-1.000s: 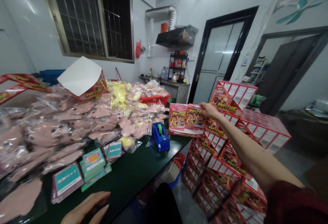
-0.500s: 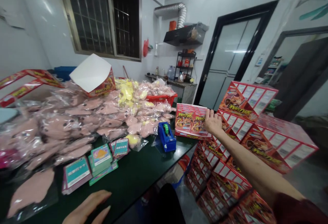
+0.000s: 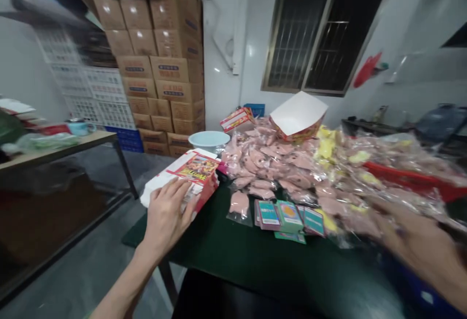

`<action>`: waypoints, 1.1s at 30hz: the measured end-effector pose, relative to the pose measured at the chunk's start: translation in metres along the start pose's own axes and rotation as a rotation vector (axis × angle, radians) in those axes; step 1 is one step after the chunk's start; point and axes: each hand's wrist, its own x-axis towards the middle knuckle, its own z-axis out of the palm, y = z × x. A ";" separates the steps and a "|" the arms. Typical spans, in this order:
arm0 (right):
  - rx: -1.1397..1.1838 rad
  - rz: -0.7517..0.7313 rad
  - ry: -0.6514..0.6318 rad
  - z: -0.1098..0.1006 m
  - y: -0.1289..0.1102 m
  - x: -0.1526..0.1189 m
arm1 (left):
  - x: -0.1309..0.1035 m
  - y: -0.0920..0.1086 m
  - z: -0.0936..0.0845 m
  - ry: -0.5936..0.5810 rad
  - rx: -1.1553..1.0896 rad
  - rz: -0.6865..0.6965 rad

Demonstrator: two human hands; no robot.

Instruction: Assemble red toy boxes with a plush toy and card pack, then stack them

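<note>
At the table's left end, my left hand grips a stack of flat, printed red-and-yellow cardboard boxes, its fingers over the top and its thumb along the near side. How many pieces it holds I cannot tell. On the right, my right hand is smeared by motion above the table, near the bagged toys; its fingers are unclear. Small stacks of cards lie on the dark green table between the hands. Beside them is a flat pink piece in a clear bag.
A heap of bagged pink toys covers the table's back, with yellow ones among them. An open printed box stands on the heap. A red basket is at right, a pale blue basin at back left. Brown cartons stand behind.
The view has swung left. My left hand has moved from the table's front onto the flat boxes. My right hand has left the printed box at the right-hand stack and come over the table.
</note>
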 end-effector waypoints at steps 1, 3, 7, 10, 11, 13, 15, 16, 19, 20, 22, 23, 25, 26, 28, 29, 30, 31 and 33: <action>0.179 -0.086 -0.046 0.010 -0.033 0.010 | -0.002 -0.012 0.003 -0.066 0.078 0.001; 0.450 -0.211 -0.112 0.031 -0.109 0.036 | -0.009 -0.029 0.012 -0.201 0.163 0.029; 0.507 -0.303 -0.360 0.075 -0.254 0.101 | -0.028 -0.039 0.025 -0.248 0.181 0.067; 0.438 -0.291 -0.449 0.108 -0.326 0.134 | -0.039 -0.037 0.028 -0.189 0.177 0.048; 0.409 -0.275 -0.474 0.118 -0.342 0.140 | -0.041 -0.037 0.029 -0.170 0.176 0.044; 0.358 -0.235 -0.490 0.131 -0.364 0.146 | -0.045 -0.037 0.030 -0.143 0.173 0.041; 0.334 -0.189 -0.459 0.133 -0.373 0.149 | -0.046 -0.038 0.029 -0.130 0.157 0.038; 0.334 -0.169 -0.438 0.129 -0.373 0.152 | -0.046 -0.039 0.026 -0.129 0.136 0.041; 0.380 -0.153 -0.402 0.104 -0.358 0.161 | -0.039 -0.038 0.011 -0.066 0.012 0.046; 0.405 -0.166 -0.398 0.092 -0.349 0.162 | -0.035 -0.035 0.003 -0.013 -0.019 0.025; 0.453 -0.206 -0.397 0.067 -0.328 0.157 | -0.025 -0.024 -0.010 0.102 -0.042 -0.052; 0.484 -0.240 -0.400 0.056 -0.316 0.150 | -0.020 -0.016 -0.014 0.134 -0.045 -0.090; 0.601 -0.337 -0.394 0.035 -0.294 0.128 | -0.015 0.007 -0.015 0.120 -0.089 -0.137; 0.681 -0.384 -0.385 0.027 -0.283 0.113 | -0.015 0.020 -0.011 0.104 -0.131 -0.154; 0.840 -0.439 -0.363 0.013 -0.262 0.082 | -0.020 0.050 0.000 0.114 -0.223 -0.189; 0.901 -0.439 -0.360 0.007 -0.251 0.068 | -0.024 0.065 0.006 0.138 -0.282 -0.211; 0.936 -0.422 -0.369 0.001 -0.241 0.054 | -0.029 0.079 0.011 0.152 -0.365 -0.236; 0.965 -0.406 -0.380 -0.003 -0.232 0.043 | -0.033 0.093 0.013 0.133 -0.483 -0.259; 1.013 -0.400 -0.384 -0.010 -0.215 0.027 | -0.038 0.115 0.013 -0.044 -0.825 -0.324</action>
